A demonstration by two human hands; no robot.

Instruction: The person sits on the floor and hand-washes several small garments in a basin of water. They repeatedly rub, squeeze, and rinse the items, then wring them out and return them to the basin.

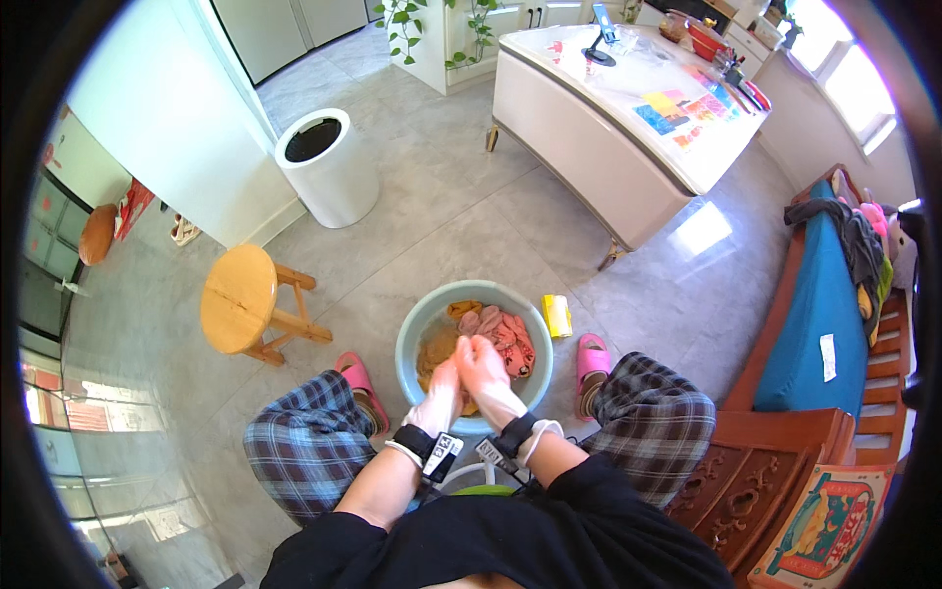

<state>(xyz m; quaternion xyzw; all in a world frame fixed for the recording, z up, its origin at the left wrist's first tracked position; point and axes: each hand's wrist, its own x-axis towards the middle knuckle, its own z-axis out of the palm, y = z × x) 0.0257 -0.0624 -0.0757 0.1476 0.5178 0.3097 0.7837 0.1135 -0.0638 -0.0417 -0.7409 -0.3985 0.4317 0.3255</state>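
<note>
A round light-blue basin [403, 358] stands on the floor between my feet. Pink patterned cloth [512, 339] lies bunched in its right half, and tan cloth [435, 351] in its left. A mustard-coloured piece of cloth [469, 307] shows near the far rim. My left hand [447, 381] and my right hand [482, 364] meet over the middle of the basin, their fingers curled and pressed together. Whatever is between them is hidden. Just right of the basin sits a small yellow-and-white block [557, 316], perhaps soap in its wrapper.
A wooden stool [238, 299] stands to the left, with a white bin [334, 187] behind it. Ahead is a white desk [589, 128]. A wooden bench with a blue cushion [807, 324] runs along the right. My pink slippers [358, 378] flank the basin.
</note>
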